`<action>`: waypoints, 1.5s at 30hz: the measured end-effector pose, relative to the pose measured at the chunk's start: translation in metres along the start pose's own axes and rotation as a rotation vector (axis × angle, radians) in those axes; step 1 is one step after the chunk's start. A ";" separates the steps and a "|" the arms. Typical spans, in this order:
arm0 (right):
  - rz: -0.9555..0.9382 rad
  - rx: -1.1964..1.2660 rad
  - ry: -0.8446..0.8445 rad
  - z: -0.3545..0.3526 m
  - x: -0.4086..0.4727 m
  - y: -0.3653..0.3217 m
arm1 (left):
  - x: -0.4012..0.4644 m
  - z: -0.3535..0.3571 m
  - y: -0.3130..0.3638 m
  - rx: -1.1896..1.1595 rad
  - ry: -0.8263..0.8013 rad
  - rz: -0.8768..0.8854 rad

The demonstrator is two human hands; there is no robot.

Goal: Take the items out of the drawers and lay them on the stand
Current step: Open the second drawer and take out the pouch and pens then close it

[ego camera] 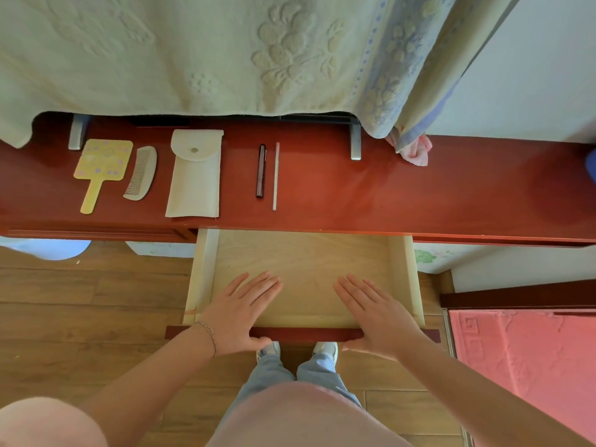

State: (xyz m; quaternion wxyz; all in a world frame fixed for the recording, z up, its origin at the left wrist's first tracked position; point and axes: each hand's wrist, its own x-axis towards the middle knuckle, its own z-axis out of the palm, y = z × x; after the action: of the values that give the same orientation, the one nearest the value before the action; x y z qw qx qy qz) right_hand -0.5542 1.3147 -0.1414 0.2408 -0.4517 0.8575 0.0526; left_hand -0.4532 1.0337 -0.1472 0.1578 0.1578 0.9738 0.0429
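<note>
Red-brown stand (419, 195) carries five items in a row: yellow hand mirror (101, 171), comb (142, 173), white pouch (195, 174), dark pen-like stick (261, 171), thin pale stick (276, 176). They lie spaced apart, likely so each reads as laid out. Drawer (303, 269) is pulled out below the stand's front edge; its pale wood floor shows nothing left inside. Left hand (240, 312) and right hand (377, 312) rest flat over the drawer's front rail, fingers (258, 285) straight and spread, holding nothing. Placement suggests a push to close. Other drawers not visible; cannot tell whether more remains.
</note>
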 end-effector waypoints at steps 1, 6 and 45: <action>-0.005 -0.012 0.030 -0.001 0.003 0.002 | 0.002 -0.001 -0.002 0.004 0.013 -0.012; 0.009 -0.051 0.142 -0.012 0.019 0.010 | 0.014 -0.006 -0.014 0.041 0.100 -0.049; 0.057 -0.124 0.288 -0.037 0.054 0.039 | 0.052 -0.023 -0.046 0.095 0.234 -0.162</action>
State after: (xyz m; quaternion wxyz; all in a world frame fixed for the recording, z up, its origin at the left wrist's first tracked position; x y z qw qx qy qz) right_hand -0.6251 1.2857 -0.1387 0.0852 -0.4439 0.8908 0.0471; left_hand -0.5210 1.0060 -0.1466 0.0384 0.0799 0.9961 0.0022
